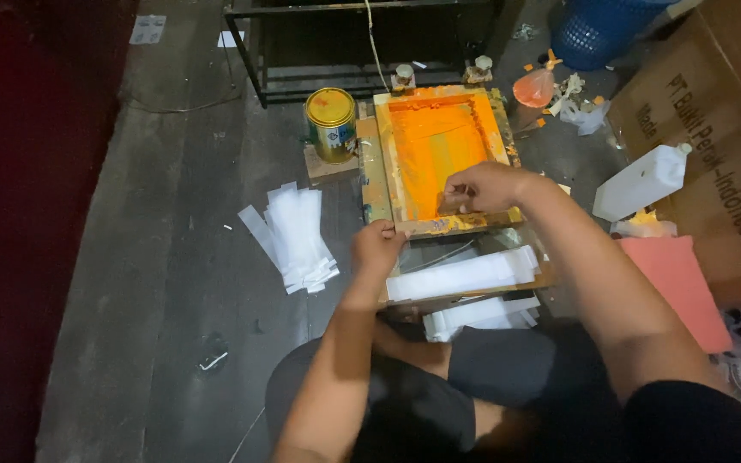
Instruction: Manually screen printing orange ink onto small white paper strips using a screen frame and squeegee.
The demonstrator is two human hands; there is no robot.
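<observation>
A paint can stands left of the orange-stained printing frame, a white jug and cardboard box to its right. The right hand presses a small scraper inside the frame, grip closed on it. The left hand clasps the frame's near corner. White strips lie on the dark floor.

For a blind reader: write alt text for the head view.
A seated person's right hand presses inside an orange-inked screen-printing frame on the floor while the left hand holds its near edge. White strips lie left, a yellow-lidded tin behind.
</observation>
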